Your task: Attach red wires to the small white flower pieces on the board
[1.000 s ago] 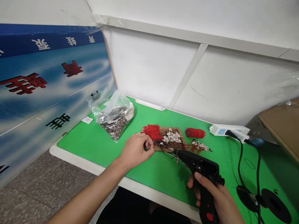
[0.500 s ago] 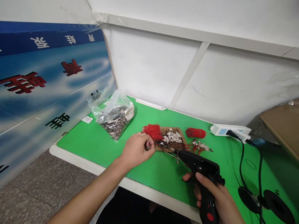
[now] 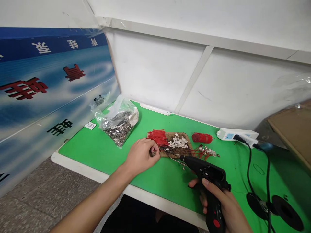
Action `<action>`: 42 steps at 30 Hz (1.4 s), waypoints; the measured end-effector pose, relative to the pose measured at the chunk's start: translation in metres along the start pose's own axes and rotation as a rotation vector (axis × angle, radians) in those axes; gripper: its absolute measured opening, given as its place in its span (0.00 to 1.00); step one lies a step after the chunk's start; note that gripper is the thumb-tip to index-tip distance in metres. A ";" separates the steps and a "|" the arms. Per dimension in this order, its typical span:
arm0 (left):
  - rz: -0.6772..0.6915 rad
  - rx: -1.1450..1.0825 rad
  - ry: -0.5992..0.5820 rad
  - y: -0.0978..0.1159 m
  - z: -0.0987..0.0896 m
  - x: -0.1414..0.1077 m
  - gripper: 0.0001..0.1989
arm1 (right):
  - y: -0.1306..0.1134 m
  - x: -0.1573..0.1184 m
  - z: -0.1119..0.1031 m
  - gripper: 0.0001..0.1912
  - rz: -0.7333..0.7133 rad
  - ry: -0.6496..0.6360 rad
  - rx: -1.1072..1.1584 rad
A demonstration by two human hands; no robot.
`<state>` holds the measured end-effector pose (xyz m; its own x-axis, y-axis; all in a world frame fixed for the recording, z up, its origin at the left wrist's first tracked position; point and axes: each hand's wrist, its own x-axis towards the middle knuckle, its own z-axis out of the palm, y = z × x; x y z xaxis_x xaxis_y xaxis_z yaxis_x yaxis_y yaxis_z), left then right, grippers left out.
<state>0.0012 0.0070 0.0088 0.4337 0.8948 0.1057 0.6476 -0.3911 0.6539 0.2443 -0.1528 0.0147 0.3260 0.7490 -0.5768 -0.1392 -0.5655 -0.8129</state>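
My right hand [image 3: 218, 197] is wrapped round the handle of a black soldering gun [image 3: 204, 168]. The gun's thin tip points left, over the front part of a brown board [image 3: 188, 149]. Beside the board's front left corner my left hand [image 3: 143, 153] is closed in a pinch; what its fingers hold is hidden. Cut red wires [image 3: 157, 137] lie side by side on the board's left part, just beyond that hand. Small silvery metal pieces [image 3: 178, 141] are spread over the board's middle.
A clear plastic bag [image 3: 120, 127] of small metal parts stands at the back left. Right of the board lie a red wire bundle [image 3: 202, 138] and wires with metal ends [image 3: 206, 151]. A power strip [image 3: 228, 134], black cables [image 3: 268, 181] and a wire spool [image 3: 288, 212] occupy the right side.
The whole view has shifted slightly. Both hands and the soldering gun keep nearly the same place over the board.
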 end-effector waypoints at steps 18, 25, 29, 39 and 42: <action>-0.001 0.031 -0.012 0.000 0.000 0.000 0.03 | 0.009 0.002 -0.028 0.26 -0.135 0.009 0.569; 0.017 0.022 -0.004 0.000 0.000 0.001 0.03 | 0.004 0.000 -0.026 0.37 -0.091 0.111 0.769; 0.013 0.026 -0.002 -0.001 0.000 0.000 0.04 | 0.008 0.001 -0.028 0.31 -0.108 0.064 0.779; 0.017 -0.066 -0.014 -0.006 -0.002 0.000 0.09 | 0.017 0.004 -0.038 0.29 -0.145 -0.015 0.827; 0.041 -0.110 -0.019 -0.007 -0.004 -0.001 0.11 | 0.018 0.007 -0.040 0.30 -0.119 -0.019 0.900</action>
<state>-0.0069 0.0100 0.0072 0.4708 0.8740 0.1203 0.5573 -0.4003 0.7275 0.2815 -0.1714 -0.0011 0.3707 0.7954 -0.4795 -0.7863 -0.0060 -0.6178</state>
